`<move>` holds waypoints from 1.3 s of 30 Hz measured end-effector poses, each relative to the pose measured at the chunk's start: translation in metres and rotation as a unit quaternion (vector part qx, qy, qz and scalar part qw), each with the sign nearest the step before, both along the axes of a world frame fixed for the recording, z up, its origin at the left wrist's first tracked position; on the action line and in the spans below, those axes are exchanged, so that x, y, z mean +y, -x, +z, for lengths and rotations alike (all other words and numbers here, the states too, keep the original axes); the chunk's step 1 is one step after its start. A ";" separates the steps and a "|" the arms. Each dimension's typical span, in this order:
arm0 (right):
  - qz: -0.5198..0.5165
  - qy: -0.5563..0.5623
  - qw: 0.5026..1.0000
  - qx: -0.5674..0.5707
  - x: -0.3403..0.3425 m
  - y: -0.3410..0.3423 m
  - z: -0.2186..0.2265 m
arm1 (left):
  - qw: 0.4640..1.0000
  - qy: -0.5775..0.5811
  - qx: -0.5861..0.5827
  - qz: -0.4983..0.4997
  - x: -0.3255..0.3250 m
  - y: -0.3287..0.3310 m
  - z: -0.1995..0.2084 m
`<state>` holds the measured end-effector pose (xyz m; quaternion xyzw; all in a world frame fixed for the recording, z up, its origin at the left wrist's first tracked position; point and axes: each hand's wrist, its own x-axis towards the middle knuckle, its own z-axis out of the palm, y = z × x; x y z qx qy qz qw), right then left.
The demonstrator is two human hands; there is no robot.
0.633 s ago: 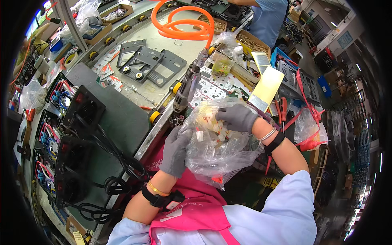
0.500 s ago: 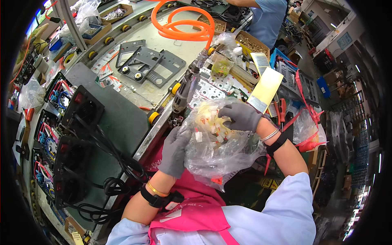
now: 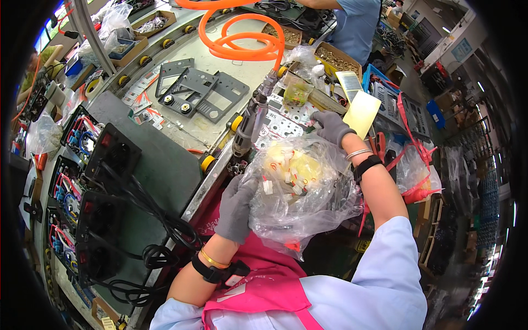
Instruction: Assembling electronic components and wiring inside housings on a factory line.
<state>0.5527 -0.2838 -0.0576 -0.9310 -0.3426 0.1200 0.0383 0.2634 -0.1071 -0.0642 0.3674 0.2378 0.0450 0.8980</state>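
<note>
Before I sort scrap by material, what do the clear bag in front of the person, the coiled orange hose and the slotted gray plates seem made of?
Clear bag: thin, glossy plastic film; it wrinkles and its contents show through.
Coiled orange hose: probably smooth, flexible plastic, given its even color and springy loops.
Slotted gray plates: likely matt coated metal, judging by thin, crisp cutouts; rigid plastic remains possible.

I can pass over the dark board (image 3: 169,164) left of the screwdriver (image 3: 254,118). Right of it, the plastic bag (image 3: 311,201) blocks me.
</note>
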 end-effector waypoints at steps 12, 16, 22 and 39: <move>0.288 -0.093 0.950 -0.078 0.027 0.097 0.020 | 1.000 0.021 -0.002 0.003 0.000 -0.005 0.003; 0.263 -0.096 0.960 -0.016 0.028 0.077 -0.006 | 1.000 0.009 0.002 0.004 0.003 -0.004 -0.001; 0.290 -0.154 0.945 0.007 0.015 0.065 -0.009 | 0.999 0.033 0.018 0.018 0.006 -0.005 -0.006; -0.009 -0.463 0.860 0.214 -0.018 0.017 0.036 | 0.999 0.027 0.017 -0.001 0.006 -0.001 -0.006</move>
